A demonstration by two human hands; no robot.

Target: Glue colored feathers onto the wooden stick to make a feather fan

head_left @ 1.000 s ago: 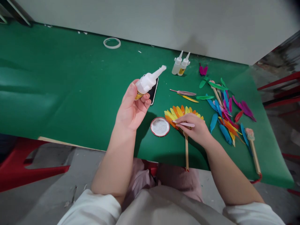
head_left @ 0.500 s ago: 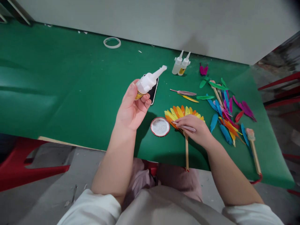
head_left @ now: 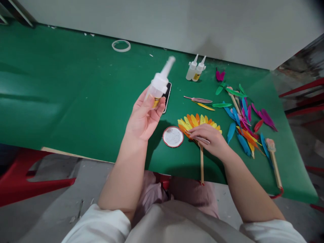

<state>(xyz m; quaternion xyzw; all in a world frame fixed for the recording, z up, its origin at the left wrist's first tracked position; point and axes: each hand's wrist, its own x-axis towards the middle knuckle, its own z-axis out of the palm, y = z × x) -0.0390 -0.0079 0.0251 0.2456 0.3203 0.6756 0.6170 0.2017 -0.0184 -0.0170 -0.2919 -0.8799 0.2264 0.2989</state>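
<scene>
My left hand (head_left: 143,118) is closed around a glue bottle (head_left: 158,84), a white one with a long nozzle tilted up to the right, raised above the table. My right hand (head_left: 211,136) pinches a pair of pinkish tweezers (head_left: 201,139), their tips at the left side of a feather fan (head_left: 193,120). Yellow and orange feathers spread in an arc on this fan, and its wooden handle (head_left: 201,162) points toward me over the table edge. Part of the fan is hidden under my right hand. Left of it lies a round white lid (head_left: 173,137) with a red rim.
Two more glue bottles (head_left: 195,70) stand by the wall. Loose coloured feathers (head_left: 244,118) lie on the right, near another wooden handle (head_left: 275,165). A phone (head_left: 166,98) is partly behind my left hand. A tape ring (head_left: 121,46) rests at the back.
My left hand has turned the glue bottle more upright, its nozzle swinging up and to the left. The right hand and tweezers have barely moved; the fan stays in place.
</scene>
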